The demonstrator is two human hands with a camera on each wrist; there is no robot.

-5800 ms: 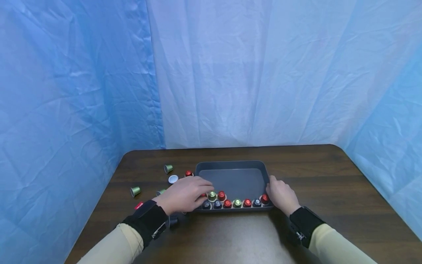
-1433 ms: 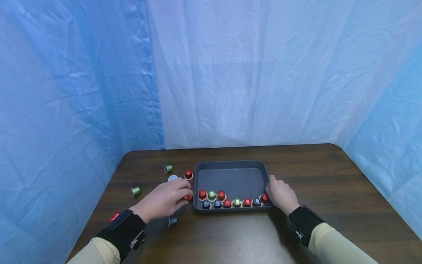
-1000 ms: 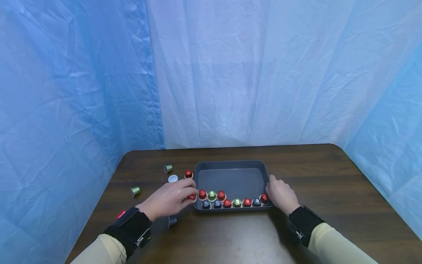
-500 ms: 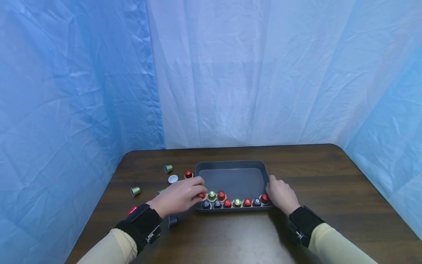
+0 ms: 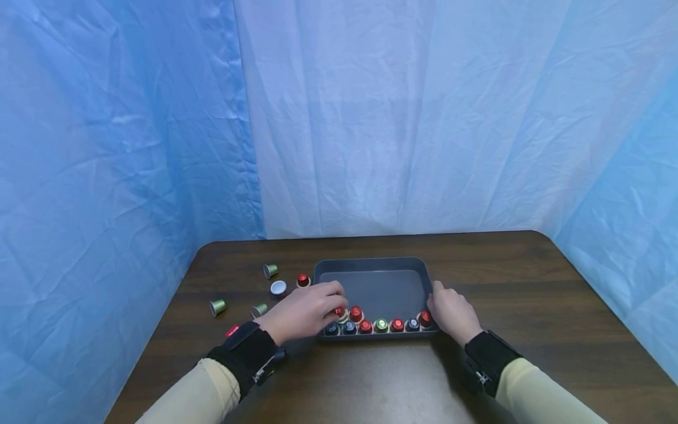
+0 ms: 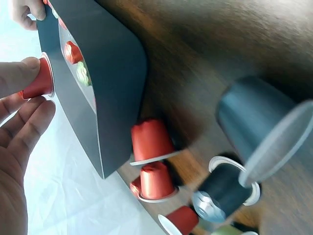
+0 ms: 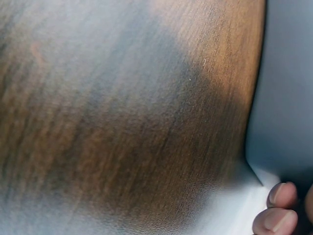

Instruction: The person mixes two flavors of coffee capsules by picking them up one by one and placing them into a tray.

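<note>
A red coffee capsule [image 6: 41,81] is pinched between the thumb and fingers of my left hand [image 5: 309,309], over the near left part of the dark grey baking tray [image 5: 371,266]. Inside the tray, several red, green and dark blue capsules stand along the near side, among them a green capsule [image 5: 381,325] and a red capsule [image 5: 425,319]. My left hand hides some of that corner. My right hand [image 5: 454,313] grips the tray's right wall; its fingertips [image 7: 283,195] show against the outside in the right wrist view.
Left of the tray, loose capsules lie on the wooden table [image 5: 402,383]: green ones [image 5: 218,307], a white-lidded one [image 5: 278,288], a red upright one [image 5: 303,280]. A dark capsule [image 6: 259,122] lies under my left wrist. Blue sheeting [image 5: 339,118] hangs behind.
My left hand has carried the red capsule rightward from the table left of the tray to over the tray. My right hand and the tray have stayed put.
</note>
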